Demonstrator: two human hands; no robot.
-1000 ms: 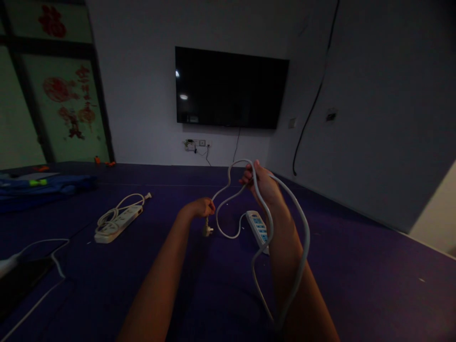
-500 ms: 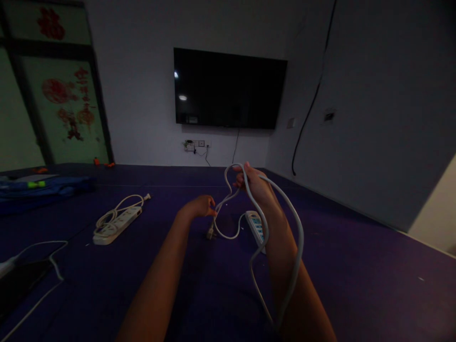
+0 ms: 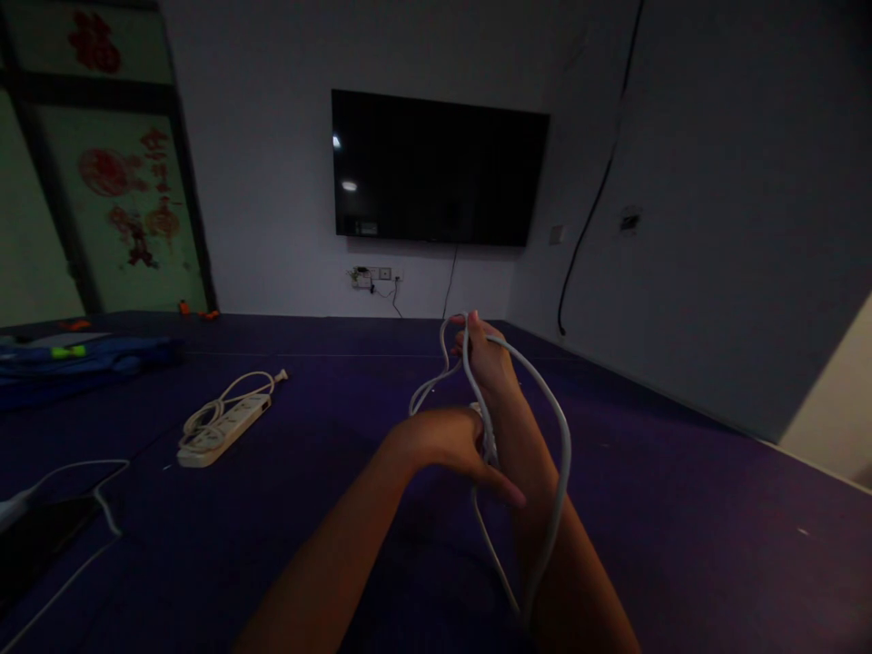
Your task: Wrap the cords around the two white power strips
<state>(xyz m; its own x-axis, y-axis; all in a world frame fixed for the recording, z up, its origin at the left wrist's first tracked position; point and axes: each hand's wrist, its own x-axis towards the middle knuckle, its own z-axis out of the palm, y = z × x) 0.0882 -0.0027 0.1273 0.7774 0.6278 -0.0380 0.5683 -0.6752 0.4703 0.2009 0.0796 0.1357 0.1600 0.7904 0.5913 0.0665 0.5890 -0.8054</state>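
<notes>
My right hand is closed around loops of a white power cord, held up in front of me. One loop hangs down along the right forearm, and another droops on the left side of the hand. Lower down, my left hand is beside the right forearm, thumb stretched out and apart from the fingers. A strand of the cord passes close to its open grasp; whether it touches is unclear. The power strip with blue sockets is mostly covered by the left hand, and the plug is hidden.
On the purple floor to the left lies another white power strip with its cord coiled on top. A dark flat device with a white cable is at near left, a blue cloth farther back. A television hangs on the wall.
My left hand has moved right and nearer, from beside the plug to the right forearm, with its thumb now spread. The right hand still holds the cord at nearly the same place.
</notes>
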